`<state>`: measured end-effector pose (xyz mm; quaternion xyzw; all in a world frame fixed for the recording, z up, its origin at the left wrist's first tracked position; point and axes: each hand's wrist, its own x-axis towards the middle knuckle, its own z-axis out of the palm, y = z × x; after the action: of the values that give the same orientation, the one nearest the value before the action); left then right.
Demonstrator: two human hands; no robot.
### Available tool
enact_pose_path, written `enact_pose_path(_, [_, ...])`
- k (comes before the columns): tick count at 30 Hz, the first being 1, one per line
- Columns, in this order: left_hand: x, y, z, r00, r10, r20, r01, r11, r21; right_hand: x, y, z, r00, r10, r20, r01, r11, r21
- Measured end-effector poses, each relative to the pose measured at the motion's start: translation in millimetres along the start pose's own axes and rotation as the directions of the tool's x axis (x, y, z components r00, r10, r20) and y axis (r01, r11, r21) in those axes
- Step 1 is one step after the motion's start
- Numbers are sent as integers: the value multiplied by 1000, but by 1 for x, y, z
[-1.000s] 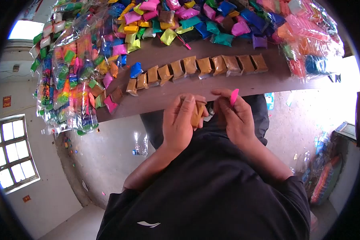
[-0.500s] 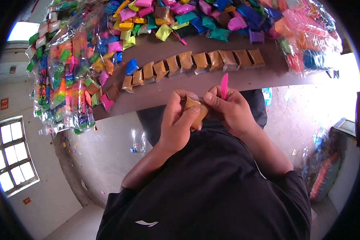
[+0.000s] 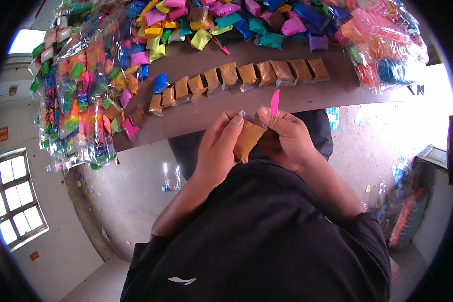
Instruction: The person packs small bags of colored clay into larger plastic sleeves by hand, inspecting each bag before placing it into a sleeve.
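Note:
My left hand (image 3: 219,146) is closed on a brown clay packet (image 3: 250,137), its thumb pressed along the packet's upper left edge. A pink plastic knife (image 3: 275,102) sticks up from my right hand (image 3: 289,136), held between thumb and fingers. The right thumb and forefinger also pinch at the packet's clear upper right edge. Both hands are just above my lap, in front of the table's near edge. Beyond them stands a slanting row of several similar brown packets (image 3: 229,74) on the table.
The brown table (image 3: 186,121) carries a heap of colourful packets (image 3: 231,20) at the back. Clear bags of coloured packs (image 3: 80,100) lie at its left, more bags (image 3: 382,50) at its right. A small blue packet (image 3: 160,83) lies by the row's left end.
The brown packet has turned more upright, and its front face shows more. My left thumb has shifted up to its top edge. The knife has moved slightly left with my right hand.

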<state>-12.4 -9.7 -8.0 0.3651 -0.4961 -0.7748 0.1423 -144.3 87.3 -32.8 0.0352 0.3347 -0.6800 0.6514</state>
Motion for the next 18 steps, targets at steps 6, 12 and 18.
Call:
enact_pose_path(6, [11,-20,-33,921,-217,324,354,814,-460,10,-12,-23,999,-50,-10,50,998,24])
enact_pose_path(12, [10,-20,-7,989,-32,147,97,882,-462,19,21,-52,838,-498,224,413,310,-856])
enact_pose_path(18, [23,-23,3,855,359,-375,-459,861,-222,0,21,-10,953,-141,266,288,166,-943])
